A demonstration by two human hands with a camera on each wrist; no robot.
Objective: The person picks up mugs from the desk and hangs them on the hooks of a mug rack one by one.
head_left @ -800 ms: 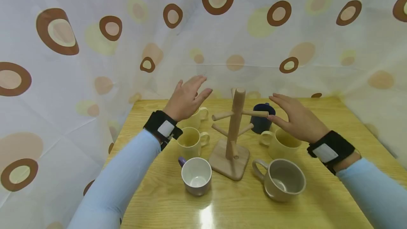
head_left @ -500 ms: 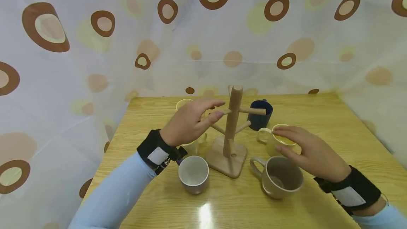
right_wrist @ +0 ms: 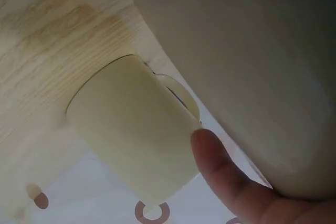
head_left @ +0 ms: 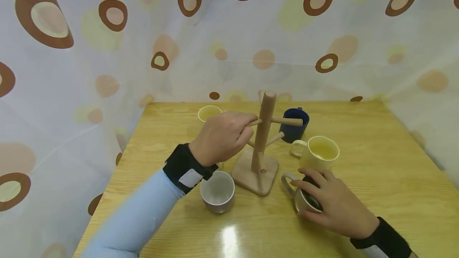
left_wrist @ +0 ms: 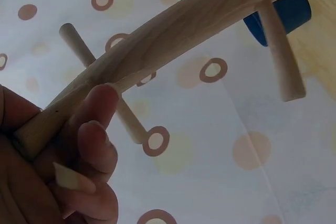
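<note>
My left hand [head_left: 224, 136] grips an upper peg [left_wrist: 50, 121] of the wooden mug tree [head_left: 264, 130]; its fingers curl round that peg in the left wrist view. At the right front, my right hand [head_left: 335, 202] holds a grey mug [head_left: 300, 202] from above, fingers across its rim and thumb at the near side. The mug's handle points left, toward the tree. In the right wrist view the grey mug [right_wrist: 252, 77] fills the right side, with one finger against it. A white mug [head_left: 217, 190] stands below my left wrist, partly covered by the wristband.
Behind the grey mug is a yellow mug [head_left: 319, 152], and a dark blue mug [head_left: 295, 126] stands farther back. Another yellow mug [head_left: 209, 112] is partly hidden behind my left hand. The wooden table [head_left: 376, 150] ends at a patterned curtain [head_left: 229, 51].
My left hand has moved down and right onto the tree's peg and closed round it. My right hand has come down toward me onto the grey mug.
</note>
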